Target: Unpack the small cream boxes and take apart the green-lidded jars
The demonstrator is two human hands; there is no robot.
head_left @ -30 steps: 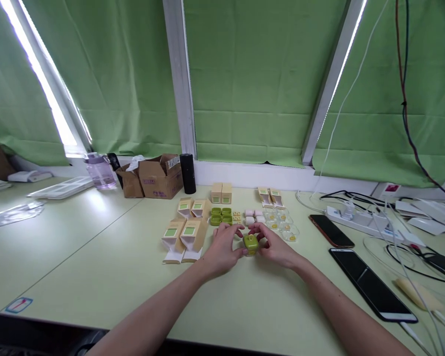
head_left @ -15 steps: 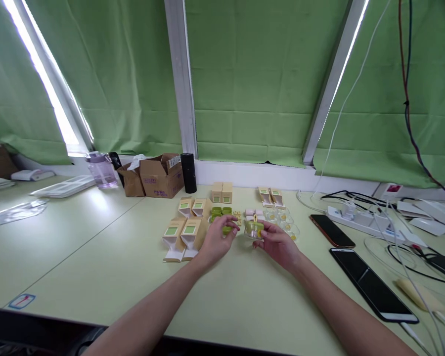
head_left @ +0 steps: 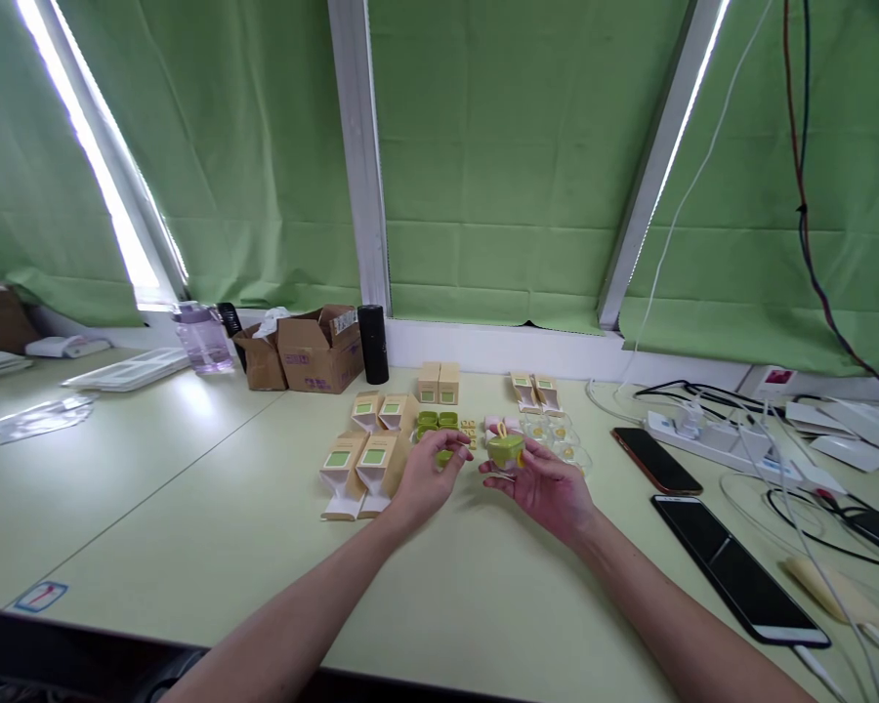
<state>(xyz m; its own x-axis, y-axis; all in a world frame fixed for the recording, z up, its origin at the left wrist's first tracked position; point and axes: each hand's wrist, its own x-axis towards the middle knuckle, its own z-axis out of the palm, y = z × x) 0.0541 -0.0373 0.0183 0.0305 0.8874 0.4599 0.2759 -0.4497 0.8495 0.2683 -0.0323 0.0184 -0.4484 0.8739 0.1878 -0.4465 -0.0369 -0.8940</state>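
Observation:
My right hand [head_left: 546, 486] is closed around a small clear container with a green lid [head_left: 505, 449] and a pale yellow loop on top. A yellow patch shows on its side, partly behind my fingers. My left hand [head_left: 432, 471] hovers to the left of it, fingers bent and apart, with nothing visible in them. Green lids [head_left: 446, 420] lie just beyond the left hand, some covered by it. Beside them are several small yellow pieces [head_left: 468, 430]. Pinkish pieces [head_left: 513, 423] and clear cups with yellow spots [head_left: 561, 430] sit past the right hand.
Open cartons [head_left: 377, 454] stand left of my left hand, with two closed cartons [head_left: 439, 381] and more open cartons [head_left: 534, 391] farther back. Phones [head_left: 736, 566] and a power strip [head_left: 739, 444] with cables lie right. A brown cardboard box [head_left: 318, 347] and black cylinder [head_left: 372, 344] stand back left.
My right hand has turned the container so that its green lid tips towards me, and the fingers have spread beneath it. My left hand has stayed nearly in place.

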